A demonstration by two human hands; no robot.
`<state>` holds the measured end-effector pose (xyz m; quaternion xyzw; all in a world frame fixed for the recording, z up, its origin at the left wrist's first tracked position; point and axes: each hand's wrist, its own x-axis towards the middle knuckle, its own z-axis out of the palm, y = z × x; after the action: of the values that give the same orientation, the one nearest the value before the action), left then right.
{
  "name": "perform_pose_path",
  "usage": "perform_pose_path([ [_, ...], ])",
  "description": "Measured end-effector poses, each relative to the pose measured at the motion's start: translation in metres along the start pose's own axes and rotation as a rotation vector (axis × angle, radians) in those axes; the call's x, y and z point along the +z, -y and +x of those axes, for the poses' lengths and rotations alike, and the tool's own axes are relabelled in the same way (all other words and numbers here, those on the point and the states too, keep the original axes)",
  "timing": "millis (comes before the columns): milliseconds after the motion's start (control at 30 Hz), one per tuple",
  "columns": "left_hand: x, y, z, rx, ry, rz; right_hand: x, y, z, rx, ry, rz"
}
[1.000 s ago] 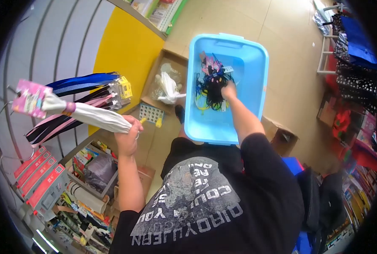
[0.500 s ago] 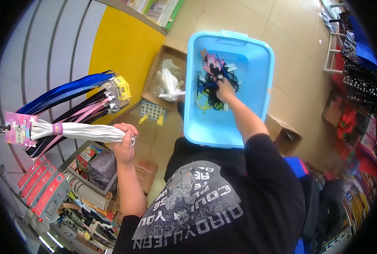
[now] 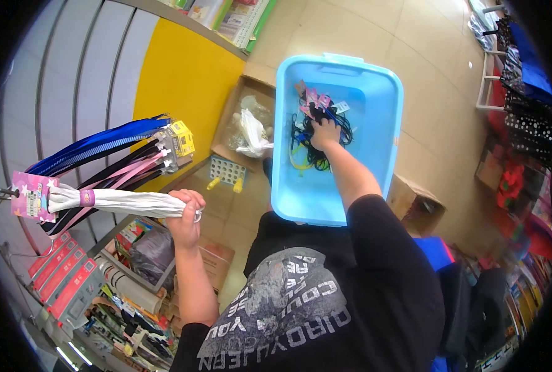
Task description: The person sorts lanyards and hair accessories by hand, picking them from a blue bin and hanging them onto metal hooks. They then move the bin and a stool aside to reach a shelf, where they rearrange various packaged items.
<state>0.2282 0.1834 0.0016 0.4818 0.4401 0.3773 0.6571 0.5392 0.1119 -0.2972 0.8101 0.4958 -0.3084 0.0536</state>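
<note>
My left hand (image 3: 186,214) is closed round the loose end of a bundle of white shoelaces (image 3: 127,202). A purple band wraps the bundle, and its pink star-printed card (image 3: 33,196) is on a wall hook at the left. Inside a light blue plastic tub (image 3: 375,186), my right hand (image 3: 325,133) lies over a tangle of black cords (image 3: 344,127) with its fingers spread. Pink cards (image 3: 316,99), white tags and a yellow-green cord are mixed into that tangle.
Blue, black and pink laces (image 3: 102,146) hang beside the white bundle. An open cardboard box (image 3: 232,118) with plastic bags stands left of the tub; another box (image 3: 415,204) is at its right. Red-and-grey packages (image 3: 65,273) hang lower left. Racks of goods line the right side.
My right hand has opened and its fingers now rest spread on the black cords. My left hand keeps its hold on the white shoelaces. The whole view has shifted slightly.
</note>
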Motion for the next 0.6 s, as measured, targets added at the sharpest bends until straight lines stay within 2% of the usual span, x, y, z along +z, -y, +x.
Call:
perform_pose_path([
  [100, -0.001, -0.002, 0.0, 0.001, 0.003, 0.005, -0.004, 0.012, -0.002, 0.091, 0.007, -0.027],
  [167, -0.002, -0.002, -0.001, 0.007, -0.001, 0.001, -0.004, 0.015, -0.007, 0.07, -0.262, 0.084],
  [200, -0.004, 0.0, 0.0, 0.011, 0.0, 0.001, -0.005, 0.016, -0.011, 0.068, -0.276, 0.077],
  [267, -0.004, -0.001, 0.003, 0.034, 0.0, -0.013, -0.003, 0.014, -0.021, -0.124, -0.641, 0.469],
  [300, -0.003, -0.003, 0.004, 0.001, -0.031, 0.008, -0.016, 0.019, -0.032, -0.149, -0.709, 0.654],
  [333, -0.002, -0.004, 0.003, -0.034, -0.062, 0.029, -0.034, 0.021, -0.046, -0.163, -0.718, 0.642],
  [400, -0.008, -0.002, 0.004, -0.035, -0.051, 0.056, -0.066, 0.026, -0.07, -0.105, -0.636, 1.06],
  [433, -0.007, -0.002, 0.005, -0.013, -0.05, 0.082, -0.074, 0.026, -0.074, -0.173, -0.682, 1.216],
  [467, -0.008, -0.002, 0.006, 0.007, -0.048, 0.11, -0.083, 0.027, -0.085, -0.124, -0.674, 1.358],
  [567, -0.007, -0.005, 0.004, -0.008, -0.064, 0.082, -0.133, 0.029, -0.126, -0.139, -0.54, 1.663],
  [600, -0.007, -0.007, 0.003, -0.013, -0.064, 0.083, -0.147, 0.031, -0.139, -0.155, -0.549, 1.654],
])
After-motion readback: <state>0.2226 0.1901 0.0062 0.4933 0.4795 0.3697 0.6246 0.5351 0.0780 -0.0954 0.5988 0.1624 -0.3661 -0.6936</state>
